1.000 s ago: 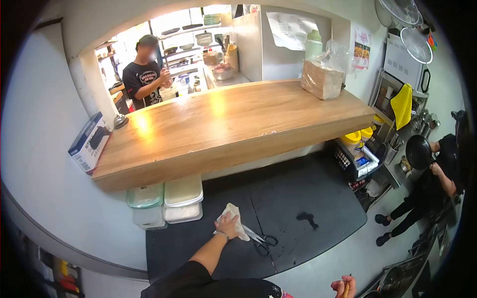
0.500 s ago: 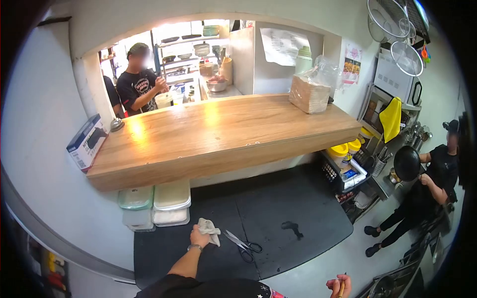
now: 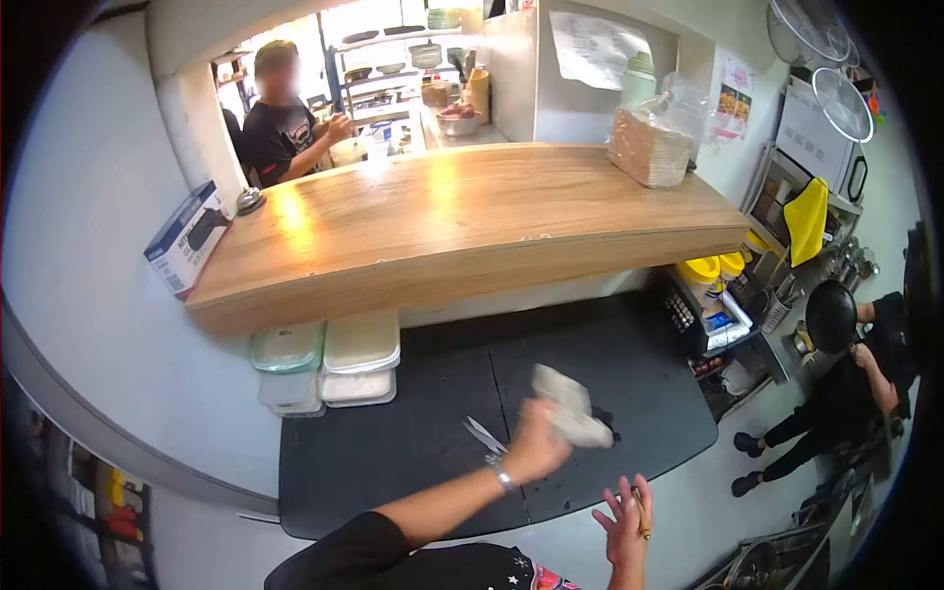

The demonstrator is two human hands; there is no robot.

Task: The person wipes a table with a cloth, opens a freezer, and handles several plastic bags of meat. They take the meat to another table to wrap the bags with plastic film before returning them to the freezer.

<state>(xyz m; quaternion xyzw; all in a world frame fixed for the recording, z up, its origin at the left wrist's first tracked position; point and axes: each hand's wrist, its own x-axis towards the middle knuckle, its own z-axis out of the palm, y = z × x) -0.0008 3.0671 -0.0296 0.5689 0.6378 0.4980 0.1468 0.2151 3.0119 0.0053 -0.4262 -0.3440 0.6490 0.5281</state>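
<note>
My left hand [image 3: 539, 444], with a watch at its wrist, is closed on a pale cloth [image 3: 568, 405], blurred by motion, over the black table. The cloth overlaps a dark wet patch [image 3: 607, 421] in this view. Under my left hand lies a pair of scissors [image 3: 482, 433]; its blades show and the handles are hidden. Just off the table's front edge, my right hand [image 3: 623, 521] is raised with its fingers partly spread. A thin brown pen-like stick [image 3: 644, 518] is held along its fingers.
Lidded plastic containers [image 3: 359, 344] are stacked at the table's back left. A wooden shelf [image 3: 442, 221] overhangs the back, bearing a bell [image 3: 250, 201], a glove box [image 3: 189, 241] and bagged napkins [image 3: 651, 147]. One person [image 3: 285, 138] stands beyond it; another [image 3: 860, 374] holds a pan at right.
My left hand has swept the cloth right, from beside the containers past the scissors to the wet patch. My right hand has risen, its fingers more spread. The view has shifted.
</note>
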